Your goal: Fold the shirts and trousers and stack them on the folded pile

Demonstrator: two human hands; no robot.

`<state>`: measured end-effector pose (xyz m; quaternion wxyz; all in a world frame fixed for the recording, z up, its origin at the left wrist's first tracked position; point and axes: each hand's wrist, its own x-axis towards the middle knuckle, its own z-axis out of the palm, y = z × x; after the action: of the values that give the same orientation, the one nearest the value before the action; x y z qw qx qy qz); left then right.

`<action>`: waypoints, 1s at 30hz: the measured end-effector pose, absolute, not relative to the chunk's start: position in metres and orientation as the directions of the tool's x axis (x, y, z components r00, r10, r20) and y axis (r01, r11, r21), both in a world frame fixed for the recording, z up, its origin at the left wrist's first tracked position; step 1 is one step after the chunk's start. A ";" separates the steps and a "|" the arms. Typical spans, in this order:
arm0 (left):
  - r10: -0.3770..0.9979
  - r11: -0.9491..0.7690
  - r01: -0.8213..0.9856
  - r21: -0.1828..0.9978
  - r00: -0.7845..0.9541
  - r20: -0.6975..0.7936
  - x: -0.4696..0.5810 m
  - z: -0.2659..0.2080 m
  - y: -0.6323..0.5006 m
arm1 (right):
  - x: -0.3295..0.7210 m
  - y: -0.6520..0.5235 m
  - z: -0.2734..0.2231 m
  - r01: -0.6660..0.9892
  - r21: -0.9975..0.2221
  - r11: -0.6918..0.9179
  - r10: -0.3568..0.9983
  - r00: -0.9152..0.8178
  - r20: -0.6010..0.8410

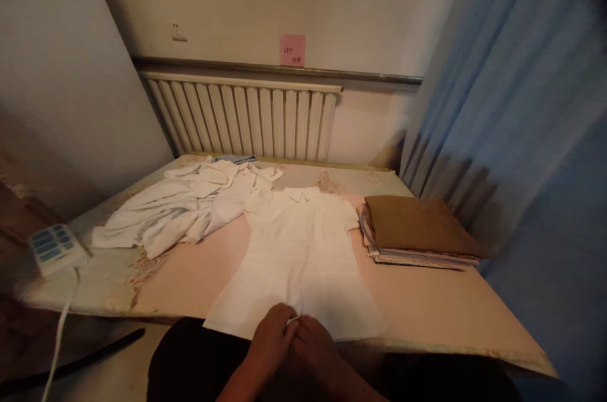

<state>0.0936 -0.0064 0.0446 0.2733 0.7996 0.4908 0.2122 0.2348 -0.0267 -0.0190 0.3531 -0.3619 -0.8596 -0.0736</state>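
Note:
A small white short-sleeved shirt [303, 237] lies spread flat on the table, its collar pointing away from me and its hem at the near edge. At the middle of that hem my left hand [274, 334] is closed, pinching the fabric along the front opening. Right beside it, my right hand [313, 342] is closed on the same bit of hem, the two hands touching. A little fold of white cloth shows between the fingers; the fingertips are partly hidden.
A crumpled heap of white garments [190, 200] lies on the left. To the right sits a stack of folded cloth [422, 225], brown on top. A white power strip [57, 249] with a cord rests at the left corner. Behind are a radiator [246, 114] and a blue curtain [502, 105].

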 end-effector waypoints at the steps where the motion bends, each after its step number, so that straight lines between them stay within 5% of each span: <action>1: 0.887 -0.374 0.644 0.668 0.458 0.055 0.093 0.044 -0.007 | 0.237 -0.030 -0.016 0.656 -0.149 0.740 0.573 -0.498 0.651; 4: 0.878 -0.360 0.588 0.724 0.477 0.049 0.085 0.037 -0.005 | 0.256 -0.044 -0.003 0.646 -0.277 0.711 0.663 -0.487 0.569; 7: 0.943 -0.305 0.637 0.708 0.307 0.130 0.059 0.027 0.008 | 0.298 -0.053 0.006 0.741 -0.387 0.550 0.781 -0.291 0.553; 12: 0.956 -0.120 0.910 0.396 -0.001 0.292 -0.008 0.020 0.033 | 0.381 -0.053 -0.001 0.879 -0.469 0.085 0.817 0.208 0.538; 16: 0.991 0.029 0.968 0.249 -0.061 0.122 -0.046 0.026 0.044 | 0.410 -0.055 -0.006 0.866 -0.468 -0.178 0.869 0.361 0.338; 21: 0.984 0.150 0.923 0.355 -0.105 -0.144 -0.053 0.034 0.055 | 0.398 -0.055 0.003 0.854 -0.442 -0.275 0.912 0.377 0.162; 30: 0.950 0.236 0.873 0.427 -0.114 -0.292 -0.050 0.033 0.055 | 0.407 -0.052 0.023 0.796 -0.448 -0.407 0.896 0.444 -0.026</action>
<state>-0.0504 0.0547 0.0330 0.2581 0.6134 0.7427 0.0745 0.4066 -0.0515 0.0228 0.1891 -0.8284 -0.5104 0.1320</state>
